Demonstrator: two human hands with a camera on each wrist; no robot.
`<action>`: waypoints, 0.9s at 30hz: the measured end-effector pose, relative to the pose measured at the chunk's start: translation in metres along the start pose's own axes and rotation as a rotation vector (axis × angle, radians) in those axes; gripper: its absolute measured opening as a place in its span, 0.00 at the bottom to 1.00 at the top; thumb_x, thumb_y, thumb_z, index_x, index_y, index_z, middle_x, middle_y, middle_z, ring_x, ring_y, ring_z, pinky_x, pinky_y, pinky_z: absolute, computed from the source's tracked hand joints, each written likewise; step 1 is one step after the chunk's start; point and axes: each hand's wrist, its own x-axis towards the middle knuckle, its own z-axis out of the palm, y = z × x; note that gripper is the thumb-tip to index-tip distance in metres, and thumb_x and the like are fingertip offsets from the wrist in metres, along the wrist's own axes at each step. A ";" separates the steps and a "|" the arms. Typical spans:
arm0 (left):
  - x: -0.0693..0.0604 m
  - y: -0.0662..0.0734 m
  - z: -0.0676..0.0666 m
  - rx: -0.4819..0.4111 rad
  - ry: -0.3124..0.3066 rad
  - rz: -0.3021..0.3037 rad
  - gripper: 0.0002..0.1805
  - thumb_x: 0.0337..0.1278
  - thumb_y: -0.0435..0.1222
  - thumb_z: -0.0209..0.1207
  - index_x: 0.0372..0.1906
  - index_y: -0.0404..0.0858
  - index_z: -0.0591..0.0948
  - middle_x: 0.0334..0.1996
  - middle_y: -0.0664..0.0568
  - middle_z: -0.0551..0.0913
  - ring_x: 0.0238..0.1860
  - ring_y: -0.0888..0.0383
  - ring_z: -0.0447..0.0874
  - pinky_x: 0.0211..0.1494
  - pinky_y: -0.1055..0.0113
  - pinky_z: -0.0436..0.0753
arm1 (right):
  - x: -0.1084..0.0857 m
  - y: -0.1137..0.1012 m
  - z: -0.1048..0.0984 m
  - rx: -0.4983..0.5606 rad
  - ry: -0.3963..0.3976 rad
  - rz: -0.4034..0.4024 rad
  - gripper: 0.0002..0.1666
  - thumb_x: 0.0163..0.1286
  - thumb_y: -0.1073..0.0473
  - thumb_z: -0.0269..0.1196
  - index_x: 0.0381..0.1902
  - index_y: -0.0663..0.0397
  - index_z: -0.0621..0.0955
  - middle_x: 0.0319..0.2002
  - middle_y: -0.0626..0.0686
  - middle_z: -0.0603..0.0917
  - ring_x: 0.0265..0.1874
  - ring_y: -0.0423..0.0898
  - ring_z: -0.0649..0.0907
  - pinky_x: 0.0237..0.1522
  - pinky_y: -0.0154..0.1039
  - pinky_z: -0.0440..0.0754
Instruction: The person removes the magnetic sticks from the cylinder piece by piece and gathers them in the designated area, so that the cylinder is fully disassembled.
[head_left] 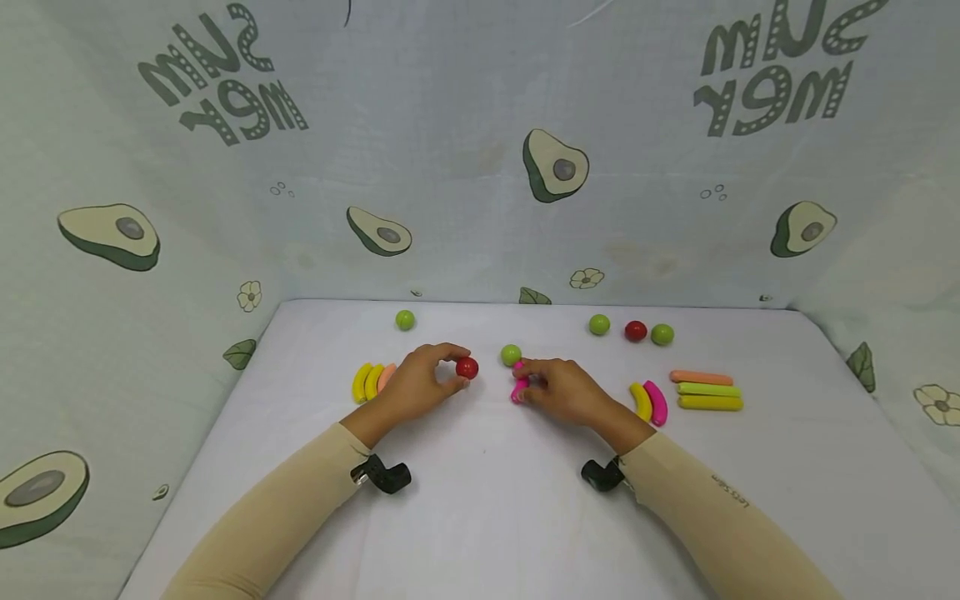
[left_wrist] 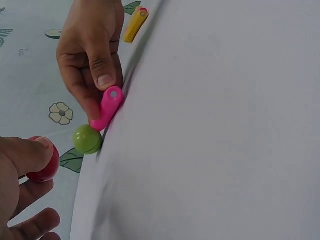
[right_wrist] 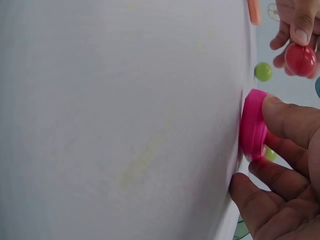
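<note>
My left hand (head_left: pixel 417 387) pinches a glossy red ball (head_left: pixel 467 368) between thumb and fingers. In the right wrist view a seam shows on that red ball (right_wrist: pixel 300 60). Just across from it, my right hand (head_left: pixel 567 392) grips a bright pink, banana-shaped toy piece (left_wrist: pixel 109 107) by thumb and fingertips. The pink piece (right_wrist: pixel 253 125) stands at the tablecloth's surface; whether it touches is hard to tell. A green ball (head_left: pixel 511 355) sits between the hands, close beside the pink piece's far end.
Two yellow curved pieces (head_left: pixel 366 382) and an orange one (head_left: pixel 387 377) lie by my left wrist. Right of my right hand are yellow (head_left: pixel 641 402) and pink (head_left: pixel 656 403) curved pieces, then straight sticks (head_left: pixel 707 390). Green balls (head_left: pixel 599 324) and a red ball (head_left: pixel 636 331) line the back.
</note>
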 end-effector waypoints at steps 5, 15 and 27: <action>0.001 -0.006 -0.010 -0.016 0.055 -0.051 0.23 0.61 0.39 0.71 0.61 0.42 0.82 0.54 0.52 0.85 0.59 0.50 0.80 0.65 0.53 0.76 | -0.001 -0.001 0.000 0.006 0.000 0.005 0.19 0.68 0.58 0.71 0.56 0.46 0.86 0.63 0.56 0.81 0.56 0.53 0.79 0.62 0.52 0.77; 0.000 -0.021 -0.032 -0.035 0.139 -0.138 0.24 0.60 0.40 0.72 0.60 0.41 0.82 0.54 0.49 0.84 0.60 0.46 0.78 0.63 0.49 0.76 | -0.002 0.000 0.000 0.015 0.007 -0.005 0.18 0.68 0.58 0.72 0.56 0.46 0.86 0.64 0.55 0.80 0.56 0.52 0.79 0.61 0.51 0.77; 0.001 -0.040 -0.052 -0.060 0.192 -0.191 0.25 0.61 0.42 0.72 0.61 0.40 0.80 0.54 0.48 0.84 0.59 0.43 0.77 0.63 0.48 0.74 | -0.002 -0.001 0.001 0.012 0.004 0.000 0.19 0.69 0.58 0.71 0.57 0.46 0.86 0.65 0.54 0.80 0.60 0.53 0.78 0.64 0.52 0.75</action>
